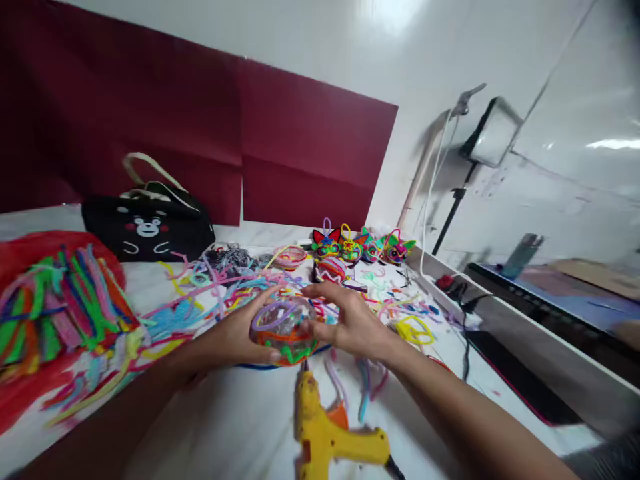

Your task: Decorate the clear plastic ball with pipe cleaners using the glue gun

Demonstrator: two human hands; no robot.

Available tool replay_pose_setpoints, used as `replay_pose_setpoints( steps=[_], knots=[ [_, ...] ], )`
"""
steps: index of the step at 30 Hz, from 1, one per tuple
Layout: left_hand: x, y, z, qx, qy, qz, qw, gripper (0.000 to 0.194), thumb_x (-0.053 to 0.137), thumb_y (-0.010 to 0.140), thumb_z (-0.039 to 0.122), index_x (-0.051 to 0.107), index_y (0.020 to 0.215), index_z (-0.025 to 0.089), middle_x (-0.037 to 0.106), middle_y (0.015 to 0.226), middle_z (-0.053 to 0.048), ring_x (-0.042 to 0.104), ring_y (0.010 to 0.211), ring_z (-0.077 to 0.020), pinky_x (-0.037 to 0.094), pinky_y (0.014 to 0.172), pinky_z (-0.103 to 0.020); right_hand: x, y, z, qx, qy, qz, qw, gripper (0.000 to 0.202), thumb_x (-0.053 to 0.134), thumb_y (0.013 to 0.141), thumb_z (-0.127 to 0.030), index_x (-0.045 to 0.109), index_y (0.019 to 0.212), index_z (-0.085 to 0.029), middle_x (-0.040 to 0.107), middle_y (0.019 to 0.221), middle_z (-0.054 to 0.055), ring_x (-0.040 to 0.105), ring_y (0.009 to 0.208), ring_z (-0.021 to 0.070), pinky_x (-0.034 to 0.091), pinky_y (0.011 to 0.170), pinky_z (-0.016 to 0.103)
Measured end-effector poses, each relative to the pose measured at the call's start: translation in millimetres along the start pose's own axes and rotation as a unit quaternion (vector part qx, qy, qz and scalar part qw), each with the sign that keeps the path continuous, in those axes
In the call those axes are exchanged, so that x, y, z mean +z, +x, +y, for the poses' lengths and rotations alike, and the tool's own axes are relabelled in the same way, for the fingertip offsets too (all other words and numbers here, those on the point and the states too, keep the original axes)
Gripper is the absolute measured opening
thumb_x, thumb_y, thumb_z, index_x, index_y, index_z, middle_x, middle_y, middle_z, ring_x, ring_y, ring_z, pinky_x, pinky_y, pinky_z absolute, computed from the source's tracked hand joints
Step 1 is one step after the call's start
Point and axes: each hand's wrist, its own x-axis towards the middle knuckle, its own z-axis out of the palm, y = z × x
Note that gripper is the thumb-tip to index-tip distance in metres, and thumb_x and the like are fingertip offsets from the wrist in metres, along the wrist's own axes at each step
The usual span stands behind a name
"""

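Between my two hands is a clear round plastic ball [295, 328] with orange, green and purple pipe cleaners around it. My left hand [245, 330] grips its left side, thumb along the bottom edge. On the right side my right hand [345, 320] curves over the ball, with its thumb against the front and its fingers near the top. Just below lies a yellow hot glue gun [317, 433], its nozzle pointing up toward the ball. Loose purple and blue pipe cleaners [364, 390] lie to the right of the glue gun.
Bundled pipe cleaners [65, 300] lie on red plastic at left. A black bear-face bag [147, 230] stands behind. Several finished colourful animal-face ornaments [350, 245] line the back. Cut pipe cleaners litter the white table. A raised ledge [530, 327] and a lamp [495, 133] are at right.
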Motion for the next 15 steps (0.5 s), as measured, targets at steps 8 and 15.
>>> replay_pose_setpoints(
  steps=[8,15],
  knots=[
    [7.5,-1,9,0.045,0.137,0.012,0.989,0.112,0.078,0.066,0.052,0.02,0.156,0.017,0.026,0.162,-0.017,0.026,0.148,-0.0404,0.024,0.121,-0.053,11,-7,2,-0.117,-0.044,0.045,0.991,0.015,0.064,0.088,-0.018,0.071,0.099,-0.012,0.072,0.094,0.011,0.067,0.087,0.022,0.053,0.081,0.034],
    [7.7,-3,12,0.049,0.122,0.006,0.991,0.112,0.079,0.066,0.049,0.019,0.155,0.018,0.027,0.161,-0.015,0.027,0.147,-0.0381,0.023,0.121,-0.052,18,-13,5,-0.117,-0.053,0.071,0.989,0.009,0.062,0.09,-0.016,0.07,0.093,-0.014,0.072,0.09,0.009,0.066,0.085,0.0208,0.051,0.079,0.034]
  ],
)
